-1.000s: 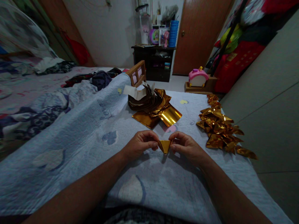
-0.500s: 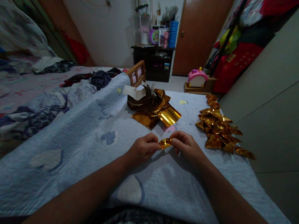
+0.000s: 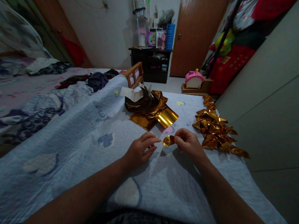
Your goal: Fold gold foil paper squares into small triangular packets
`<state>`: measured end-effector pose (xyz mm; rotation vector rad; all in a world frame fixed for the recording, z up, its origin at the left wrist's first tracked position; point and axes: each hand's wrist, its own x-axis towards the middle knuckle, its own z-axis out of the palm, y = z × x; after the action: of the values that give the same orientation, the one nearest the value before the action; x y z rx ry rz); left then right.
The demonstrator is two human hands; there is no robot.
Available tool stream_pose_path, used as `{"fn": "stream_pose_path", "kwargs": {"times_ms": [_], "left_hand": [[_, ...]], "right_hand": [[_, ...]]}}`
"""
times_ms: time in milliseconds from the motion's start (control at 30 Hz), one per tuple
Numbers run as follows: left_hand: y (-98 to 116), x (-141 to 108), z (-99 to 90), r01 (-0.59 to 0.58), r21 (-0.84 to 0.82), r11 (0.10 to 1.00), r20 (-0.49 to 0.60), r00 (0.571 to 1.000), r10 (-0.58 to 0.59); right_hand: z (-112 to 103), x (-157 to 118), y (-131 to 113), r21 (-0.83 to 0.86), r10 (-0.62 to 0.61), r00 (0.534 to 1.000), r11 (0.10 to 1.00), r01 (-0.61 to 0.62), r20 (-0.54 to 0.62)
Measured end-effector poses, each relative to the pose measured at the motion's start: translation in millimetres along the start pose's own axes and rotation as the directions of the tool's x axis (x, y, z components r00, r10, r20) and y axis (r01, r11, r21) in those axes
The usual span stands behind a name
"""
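Observation:
My right hand (image 3: 188,143) pinches one end of a small folded piece of gold foil paper (image 3: 168,141) just above the bed cover. To the left of the foil, my left hand (image 3: 142,148) has its fingers apart and holds nothing; its index fingertip points at the foil's free end with a small gap. Beyond my hands lies a fanned stack of gold foil sheets (image 3: 146,104), some showing pale paper backs. A pile of folded gold foil pieces (image 3: 213,127) rests to the right, along the bed's edge.
A pale blue quilt (image 3: 93,165) with heart shapes covers the bed and rises into a ridge at left. A wooden bed rail (image 3: 134,75) stands behind the stack. Farther back are a dark cabinet (image 3: 149,67) and a pink toy (image 3: 194,79). A pale panel (image 3: 268,102) borders the right side.
My left hand has let go of the folded foil paper and opened, moving slightly left. The right hand still holds the foil. The whole view has shifted a little.

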<state>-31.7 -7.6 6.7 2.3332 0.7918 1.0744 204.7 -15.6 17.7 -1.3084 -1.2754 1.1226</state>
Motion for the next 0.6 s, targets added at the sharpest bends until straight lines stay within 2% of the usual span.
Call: {"fn": "stream_pose_path", "kwargs": {"times_ms": [133,233,333,467,533,600], "left_hand": [[-2.2,-1.3,0.8,0.047,-0.046,0.998,0.003,0.999,-0.047],[-3.4,-2.0,1.6,0.063,-0.065,0.996,0.037,0.997,-0.06],[-3.9,-2.5,1.9,0.081,-0.076,0.994,0.058,0.995,-0.077],[-3.9,-2.1,1.8,0.087,-0.062,0.994,0.1,0.992,-0.081],[-3.2,-1.4,1.5,0.091,-0.05,0.995,0.125,0.989,-0.084],[-2.2,-0.5,1.1,0.094,-0.04,0.995,0.141,0.986,-0.087]], "right_hand": [[-15.6,3.7,-9.0,0.076,-0.053,0.975,0.995,0.071,-0.215],[-30.9,7.5,-17.4,0.113,-0.106,0.889,0.978,0.174,-0.446],[-48.8,12.9,-22.1,0.134,-0.084,0.784,0.969,0.209,-0.615],[-71.5,20.0,-22.0,0.19,-0.048,0.648,0.937,0.292,-0.76],[-80.3,22.2,-20.1,0.208,-0.017,0.604,0.931,0.3,-0.797],[-87.2,23.6,-17.0,0.212,-0.002,0.582,0.93,0.3,-0.813]]}}
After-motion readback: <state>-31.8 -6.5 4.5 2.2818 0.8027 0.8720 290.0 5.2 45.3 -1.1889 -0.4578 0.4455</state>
